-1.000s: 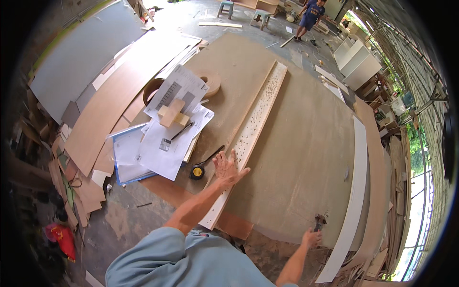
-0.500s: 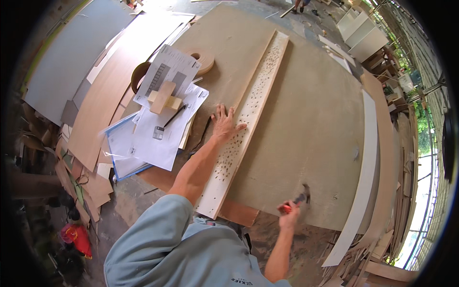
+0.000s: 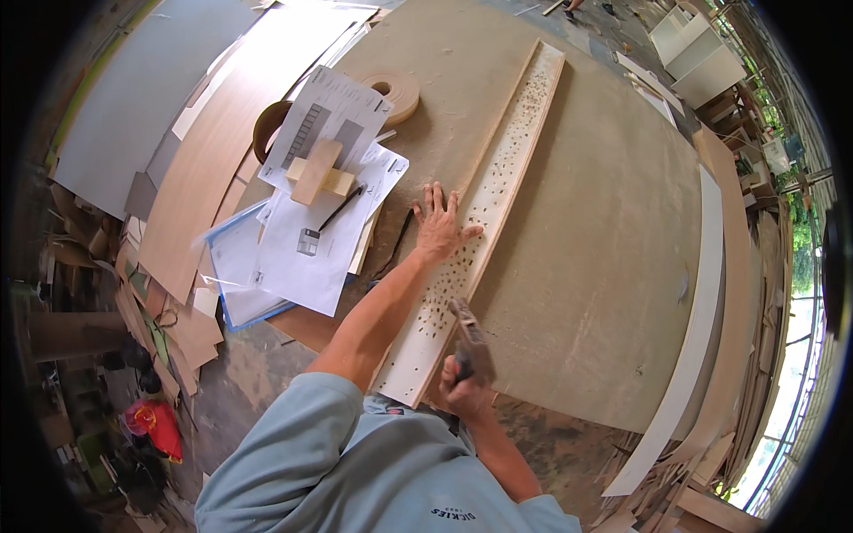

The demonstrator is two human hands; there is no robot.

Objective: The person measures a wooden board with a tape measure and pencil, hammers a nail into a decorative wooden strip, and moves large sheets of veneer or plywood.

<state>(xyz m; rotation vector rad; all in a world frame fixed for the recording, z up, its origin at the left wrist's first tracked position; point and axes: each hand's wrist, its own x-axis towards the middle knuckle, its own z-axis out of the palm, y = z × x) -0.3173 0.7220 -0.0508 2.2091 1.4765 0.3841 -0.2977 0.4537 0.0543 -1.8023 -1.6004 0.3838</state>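
My left hand (image 3: 437,233) lies with fingers spread across the left edge of a long, narrow white board (image 3: 410,357), its thumb over the white face. Raised wooden strips run along the board's sides, and many small brown bits or marks dot its face. Just right of the board's near end, my right hand (image 3: 466,391) is closed on a hammer (image 3: 476,345). Its brownish head looks blurred and sits above the board's right edge; the handle is mostly hidden.
A wide brown panel (image 3: 586,266) lies under the board. Left of it are printed sheets (image 3: 298,266) with a pencil (image 3: 341,210), crossed wood blocks (image 3: 317,173) and a roll of edging strip (image 3: 400,96). A curved-looking white strip (image 3: 691,329) runs along the right.
My right hand has swung left with the hammer, from over the panel to beside the board. My left hand stays spread on the board. The whole view has shifted slightly.
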